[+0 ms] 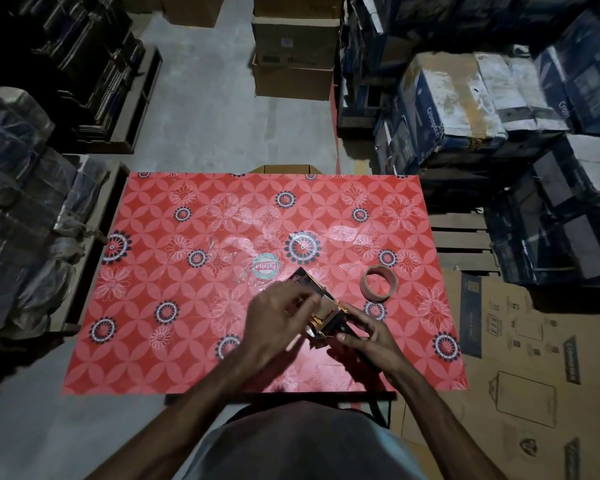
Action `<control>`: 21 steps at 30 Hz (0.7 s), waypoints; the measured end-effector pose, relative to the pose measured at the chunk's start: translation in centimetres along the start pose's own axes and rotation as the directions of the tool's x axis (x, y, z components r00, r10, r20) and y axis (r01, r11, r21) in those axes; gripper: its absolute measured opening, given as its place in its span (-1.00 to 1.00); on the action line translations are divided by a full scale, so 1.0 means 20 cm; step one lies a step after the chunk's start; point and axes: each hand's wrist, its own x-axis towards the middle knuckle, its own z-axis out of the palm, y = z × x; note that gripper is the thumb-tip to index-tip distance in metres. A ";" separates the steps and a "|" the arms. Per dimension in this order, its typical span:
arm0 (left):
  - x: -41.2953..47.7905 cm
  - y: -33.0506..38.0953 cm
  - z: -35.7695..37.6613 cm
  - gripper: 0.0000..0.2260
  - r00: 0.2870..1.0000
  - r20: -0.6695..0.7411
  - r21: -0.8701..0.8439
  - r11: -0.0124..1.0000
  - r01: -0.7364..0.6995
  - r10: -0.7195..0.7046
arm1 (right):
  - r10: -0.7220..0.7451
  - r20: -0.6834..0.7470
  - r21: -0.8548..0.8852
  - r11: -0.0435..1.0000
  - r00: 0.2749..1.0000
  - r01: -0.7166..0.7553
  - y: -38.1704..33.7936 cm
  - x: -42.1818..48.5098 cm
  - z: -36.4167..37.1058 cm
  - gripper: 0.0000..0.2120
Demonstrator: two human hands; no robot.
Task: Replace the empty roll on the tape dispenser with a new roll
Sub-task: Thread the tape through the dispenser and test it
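The table (187, 306) is red with pale petal shapes and dark blue-white flowers. The roll (380, 283) is pinkish-brown. The label (266, 267) is teal and pink.

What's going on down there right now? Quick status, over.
Both hands on the tape dispenser: left hand on top, right hand gripping the handle. Roll lies apart on the table, untouched. Nothing in the way.

Open tabletop, crowded near edge

Both hands (284, 320) (364, 337) and the tape dispenser (323, 306) filled the near centre; a tape roll (380, 283) lay right; the table (153, 271) was bare leftward.
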 end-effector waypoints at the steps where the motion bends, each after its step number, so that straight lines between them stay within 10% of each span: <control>1: -0.04 0.04 0.03 -0.73 0.998 0.050 0.052 0.997 -0.050 0.047 | -0.008 -0.002 0.017 1.000 1.000 0.008 -0.01 0.01 0.01 -0.38; 5: -0.10 0.08 0.14 -0.69 0.995 -0.003 0.140 0.986 -0.093 0.095 | -0.027 -0.030 0.047 0.998 0.999 0.028 -0.01 0.03 0.07 -0.47; 10: -0.04 0.00 0.09 -0.40 0.928 -0.086 -0.076 0.931 0.356 -0.362 | 0.048 -0.061 0.161 0.986 0.997 -0.037 -0.04 0.02 0.14 -0.66; 21: 0.10 -0.25 0.02 -0.54 0.969 0.105 0.115 0.971 0.210 -0.222 | 0.060 0.004 0.045 0.997 0.998 -0.060 0.07 0.02 0.14 -0.63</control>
